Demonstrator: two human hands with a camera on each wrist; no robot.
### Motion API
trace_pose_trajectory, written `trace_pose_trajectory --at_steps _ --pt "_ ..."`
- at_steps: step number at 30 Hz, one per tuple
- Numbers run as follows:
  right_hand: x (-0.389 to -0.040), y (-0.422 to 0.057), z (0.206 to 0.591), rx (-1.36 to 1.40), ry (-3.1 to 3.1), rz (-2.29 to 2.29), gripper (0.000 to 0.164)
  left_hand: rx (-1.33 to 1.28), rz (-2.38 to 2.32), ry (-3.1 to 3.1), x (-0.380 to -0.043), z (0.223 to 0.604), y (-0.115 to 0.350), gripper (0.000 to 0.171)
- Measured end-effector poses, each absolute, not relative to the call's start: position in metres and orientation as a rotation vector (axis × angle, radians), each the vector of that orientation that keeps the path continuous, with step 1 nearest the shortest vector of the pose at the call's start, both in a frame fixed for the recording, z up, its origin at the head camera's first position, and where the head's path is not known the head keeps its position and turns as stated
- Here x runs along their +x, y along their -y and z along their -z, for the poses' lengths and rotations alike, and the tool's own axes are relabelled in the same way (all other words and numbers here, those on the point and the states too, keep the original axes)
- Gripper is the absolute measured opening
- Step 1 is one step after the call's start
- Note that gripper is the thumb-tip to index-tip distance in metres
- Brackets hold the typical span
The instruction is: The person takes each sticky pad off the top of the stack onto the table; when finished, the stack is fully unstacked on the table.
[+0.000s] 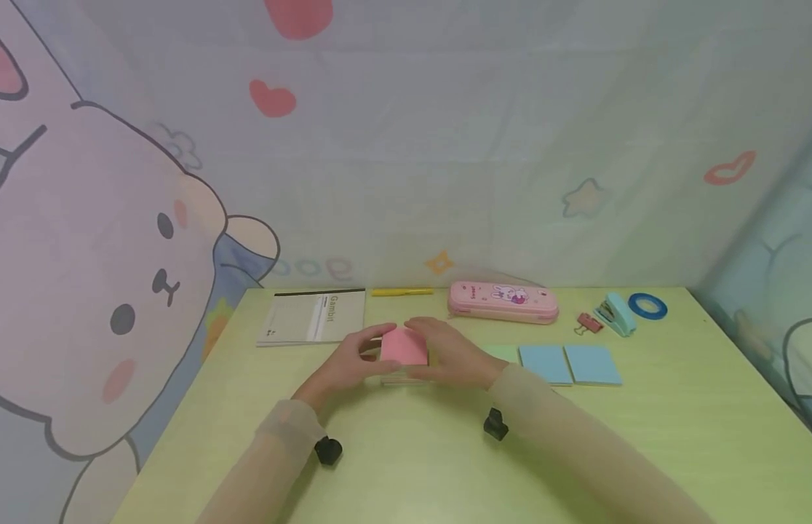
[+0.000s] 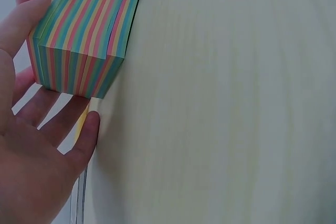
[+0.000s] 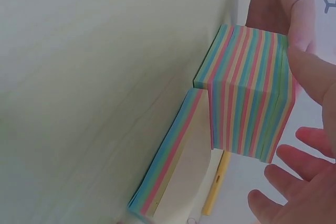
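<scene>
A thick stack of sticky notes (image 1: pixel 404 348) with a pink top and colourful striped sides stands on the table between both hands. My left hand (image 1: pixel 353 358) grips its left side, with the thumb at the near edge and the fingers spread behind. From the right, my right hand (image 1: pixel 455 354) holds the same stack, thumb along the near top edge and fingertips at the far edge. In the right wrist view, a lower pale-topped pad (image 3: pixel 184 156) with striped sides lies right against the stack. The right hand partly hides that row in the head view.
Right of the hands lie a green pad (image 1: pixel 502 354) and two blue pads (image 1: pixel 545 364). Behind are a notebook (image 1: pixel 314 318), a yellow pen (image 1: pixel 401 292) and a pink pencil case (image 1: pixel 503 303). A binder clip (image 1: pixel 589 323), mint stapler (image 1: pixel 617 314) and blue tape roll (image 1: pixel 647 306) sit far right.
</scene>
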State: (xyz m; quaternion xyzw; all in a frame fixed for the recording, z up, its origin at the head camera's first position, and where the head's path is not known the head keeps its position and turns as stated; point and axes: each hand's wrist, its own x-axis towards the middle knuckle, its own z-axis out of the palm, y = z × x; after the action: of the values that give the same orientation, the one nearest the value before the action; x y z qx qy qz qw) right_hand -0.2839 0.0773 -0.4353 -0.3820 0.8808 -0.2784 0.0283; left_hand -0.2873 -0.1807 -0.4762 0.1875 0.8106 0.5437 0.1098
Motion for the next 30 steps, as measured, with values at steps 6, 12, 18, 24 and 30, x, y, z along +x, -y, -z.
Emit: trace_pose_trajectory --at_steps 6,12,18,24,30 --pt "-0.287 -0.072 0.437 -1.181 -2.729 0.821 0.072 0.585 -1.589 -2.370 -0.287 0.477 0.182 0.080" --pt "-0.292 -0.078 0.440 -1.131 -2.776 0.722 0.076 0.625 -1.569 -2.339 -0.292 0.477 0.187 0.086" --pt "-0.294 -0.100 0.442 -1.105 -2.796 0.728 0.073 0.621 -1.569 -2.291 -0.295 0.479 0.191 0.080" --pt "-0.276 -0.126 0.440 -1.175 -2.804 0.874 0.068 0.569 -1.630 -2.251 -0.291 0.481 0.190 0.081" --pt "-0.246 -0.134 0.437 -1.220 -2.692 1.034 0.067 0.547 -1.623 -2.289 -0.290 0.482 0.192 0.079"
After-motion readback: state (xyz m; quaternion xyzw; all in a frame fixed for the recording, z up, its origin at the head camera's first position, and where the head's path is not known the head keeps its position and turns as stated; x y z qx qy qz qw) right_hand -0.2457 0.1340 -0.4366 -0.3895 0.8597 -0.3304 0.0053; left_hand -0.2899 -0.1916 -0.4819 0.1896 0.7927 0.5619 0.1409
